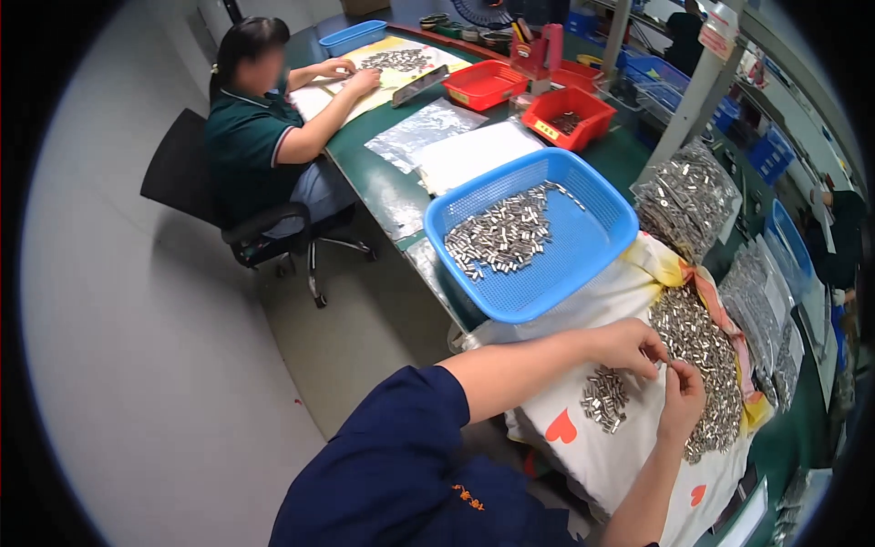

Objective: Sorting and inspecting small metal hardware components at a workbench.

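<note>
White cloth; metal pieces in two heaps beside the hands, both pinching; what, unclear.

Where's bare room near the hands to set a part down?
White cloth: the patch below the small pile, between the left red heart and right forearm. Blue basket: bottom right of its metal pieces. Crowded: the big heap by the right hand, with filled plastic bags beyond.
</note>
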Demonstrator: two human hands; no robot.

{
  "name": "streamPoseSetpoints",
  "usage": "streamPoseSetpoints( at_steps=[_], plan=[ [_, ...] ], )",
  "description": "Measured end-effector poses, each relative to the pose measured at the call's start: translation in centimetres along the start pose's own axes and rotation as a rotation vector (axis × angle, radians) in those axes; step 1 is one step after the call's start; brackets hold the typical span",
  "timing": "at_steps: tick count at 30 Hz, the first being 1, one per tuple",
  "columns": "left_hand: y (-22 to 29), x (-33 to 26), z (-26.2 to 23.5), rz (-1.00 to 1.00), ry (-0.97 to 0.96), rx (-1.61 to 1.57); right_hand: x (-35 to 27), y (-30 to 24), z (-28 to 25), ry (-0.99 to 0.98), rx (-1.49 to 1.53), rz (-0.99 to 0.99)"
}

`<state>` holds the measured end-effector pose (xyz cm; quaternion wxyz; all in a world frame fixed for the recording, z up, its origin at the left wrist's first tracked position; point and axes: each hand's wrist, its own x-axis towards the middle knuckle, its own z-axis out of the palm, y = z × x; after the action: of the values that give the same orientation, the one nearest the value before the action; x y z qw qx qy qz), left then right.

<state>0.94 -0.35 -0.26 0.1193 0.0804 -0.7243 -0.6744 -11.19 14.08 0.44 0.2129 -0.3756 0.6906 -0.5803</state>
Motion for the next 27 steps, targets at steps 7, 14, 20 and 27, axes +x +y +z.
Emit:
streamPoseSetpoints(
  at_steps=[7,14,20,27],
  plan=[
    [-0.2,0.2,0.0,0.052,0.013,-0.122,0.1,1.3,-0.1,-0.106,0.054,-0.023],
    [-0.1,0.2,0.4,0.027,-0.017,-0.151,-0.8,1.1,0.1,-0.042,-0.084,-0.079],
    [0.2,0.2,0.3,0.034,0.011,0.019,-1.5,-0.1,1.3,0.071,-0.527,-0.374],
    [-0.3,0.3,-0.1,0.026,0.013,-0.069,-1.0,0.2,0.6,-0.017,-0.355,-0.222]
  ],
)
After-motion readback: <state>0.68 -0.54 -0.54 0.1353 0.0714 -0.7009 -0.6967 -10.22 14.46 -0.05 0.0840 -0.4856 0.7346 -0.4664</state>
